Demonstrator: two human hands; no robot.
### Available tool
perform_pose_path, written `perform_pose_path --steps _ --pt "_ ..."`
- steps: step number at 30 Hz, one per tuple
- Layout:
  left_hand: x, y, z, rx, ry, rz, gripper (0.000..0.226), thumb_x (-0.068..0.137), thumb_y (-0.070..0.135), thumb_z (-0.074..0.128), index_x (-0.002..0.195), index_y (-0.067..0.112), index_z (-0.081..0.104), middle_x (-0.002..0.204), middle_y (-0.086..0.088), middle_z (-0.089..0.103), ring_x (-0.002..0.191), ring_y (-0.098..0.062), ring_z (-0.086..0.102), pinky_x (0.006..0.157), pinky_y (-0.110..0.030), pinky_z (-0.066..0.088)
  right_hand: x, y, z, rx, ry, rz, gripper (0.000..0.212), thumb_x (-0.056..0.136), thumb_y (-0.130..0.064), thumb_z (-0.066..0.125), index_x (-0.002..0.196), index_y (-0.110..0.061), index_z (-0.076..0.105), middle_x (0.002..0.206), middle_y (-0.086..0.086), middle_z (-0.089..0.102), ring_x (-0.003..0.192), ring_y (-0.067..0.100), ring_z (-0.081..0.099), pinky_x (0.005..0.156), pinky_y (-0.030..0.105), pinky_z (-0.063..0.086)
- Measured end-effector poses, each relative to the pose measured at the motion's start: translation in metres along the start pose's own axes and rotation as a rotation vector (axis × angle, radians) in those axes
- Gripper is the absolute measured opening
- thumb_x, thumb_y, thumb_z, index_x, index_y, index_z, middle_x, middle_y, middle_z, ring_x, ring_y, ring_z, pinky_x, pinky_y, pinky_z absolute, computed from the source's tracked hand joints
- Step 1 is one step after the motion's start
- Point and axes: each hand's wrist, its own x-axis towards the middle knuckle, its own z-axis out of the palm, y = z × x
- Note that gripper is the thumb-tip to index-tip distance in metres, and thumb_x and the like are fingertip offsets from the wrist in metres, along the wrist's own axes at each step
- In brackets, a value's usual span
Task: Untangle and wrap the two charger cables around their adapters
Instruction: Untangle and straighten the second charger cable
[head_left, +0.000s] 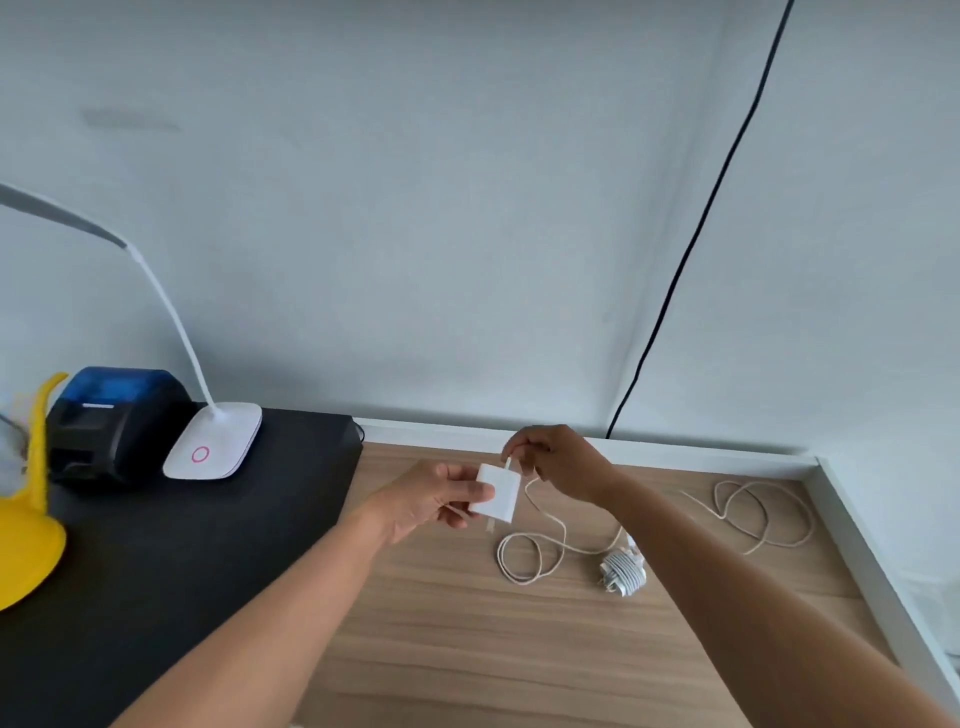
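**On a wood-grain desk (467, 649), one charger is bundled and one is in hand**

Nearest the camera, below the right wrist, a wrapped charger (623, 571) lies on the wood, its cord coiled tight around it; that half of the job looks finished. A loose white cable (519, 564) loops on the desk under both hands and rises to them. The left hand (426, 501) curls around a white adapter (498, 491), holding it clear of the surface, probably to steady it for winding. The right hand (566, 462) pinches the cable where it leaves the adapter's top. More cable loops (758, 514) lie beyond the right forearm. Left of the left hand stand a desk lamp (213, 441) and a label printer (114, 415), against a pale wall (467, 208).
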Motion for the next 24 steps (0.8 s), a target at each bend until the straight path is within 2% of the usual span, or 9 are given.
perform_pose_path --steps 3,5,9,13,17,20,22,24 --pt "-0.003 0.020 -0.007 0.059 0.010 0.059 0.061 0.058 0.036 0.085 0.109 0.006 0.072 0.095 -0.011 0.070 0.081 -0.016 0.063 0.065 -0.025 0.053 -0.001 -0.018 -0.009 0.054 0.055 -0.020 0.030 0.094 -0.004 0.047 0.087 -0.017 0.073 0.063 -0.004 0.056 0.050 -0.001 0.044 0.056 0.011 0.035" --pt "-0.005 0.033 -0.010 0.078 -0.005 0.092 0.061 0.062 0.033 0.085 0.111 0.001 0.070 0.094 -0.011 0.068 0.079 -0.016 0.063 0.065 -0.026 0.054 -0.001 -0.028 -0.017 0.091 0.124 -0.025 0.021 0.091 -0.006 0.053 0.089 -0.011 0.073 0.062 -0.003 0.057 0.050 -0.002 0.045 0.055 0.011 0.034" --pt "-0.013 0.062 -0.009 0.058 -0.020 0.169 0.034 0.078 0.016 0.078 0.109 0.003 0.070 0.088 -0.008 0.069 0.072 -0.012 0.066 0.062 -0.023 0.053 0.001 -0.046 -0.029 0.235 0.260 -0.036 0.012 0.088 -0.015 0.062 0.084 -0.014 0.073 0.062 -0.004 0.060 0.059 0.006 0.048 0.060 0.020 0.037" --pt "-0.016 0.085 -0.011 0.081 -0.007 0.235 0.041 0.073 0.021 0.078 0.109 0.004 0.071 0.090 -0.009 0.069 0.074 -0.015 0.063 0.064 -0.025 0.051 0.003 -0.063 -0.036 0.362 0.382 -0.053 0.007 0.087 -0.014 0.065 0.087 -0.009 0.070 0.063 0.001 0.065 0.057 0.013 0.043 0.053 0.022 0.035" --pt "-0.016 0.099 -0.011 0.074 -0.023 0.261 0.028 0.083 0.012 0.074 0.109 0.002 0.072 0.084 -0.007 0.069 0.072 -0.015 0.063 0.070 -0.028 0.055 0.007 -0.074 -0.041 0.402 0.418 -0.056 0.009 0.088 -0.014 0.064 0.087 -0.007 0.070 0.065 0.004 0.066 0.049 0.009 0.040 0.048 0.018 0.034" --pt "-0.013 0.107 -0.013 0.107 0.018 0.274 0.033 0.073 0.022 0.081 0.103 0.011 0.076 0.088 -0.007 0.069 0.077 -0.017 0.062 0.076 -0.031 0.056 0.008 -0.080 -0.046 0.402 0.421 -0.053 0.012 0.090 -0.015 0.064 0.088 -0.006 0.071 0.065 0.004 0.064 0.045 0.007 0.037 0.045 0.016 0.032" --pt "-0.012 0.110 -0.016 0.133 0.055 0.292 0.042 0.065 0.032 0.082 0.102 0.015 0.076 0.089 -0.004 0.069 0.079 -0.015 0.062 0.072 -0.031 0.053 0.007 -0.084 -0.048 0.386 0.413 -0.039 0.015 0.091 -0.016 0.062 0.089 -0.005 0.072 0.065 0.003 0.063 0.041 0.005 0.035 0.041 0.013 0.029" --pt "-0.011 0.111 -0.018 0.143 0.060 0.299 0.038 0.071 0.034 0.080 0.106 0.017 0.075 0.090 -0.001 0.070 0.079 -0.013 0.063 0.067 -0.028 0.048 0.008 -0.086 -0.050 0.372 0.420 -0.023 0.016 0.092 -0.016 0.060 0.091 -0.005 0.071 0.068 0.004 0.065 0.038 0.004 0.035 0.038 0.012 0.027"
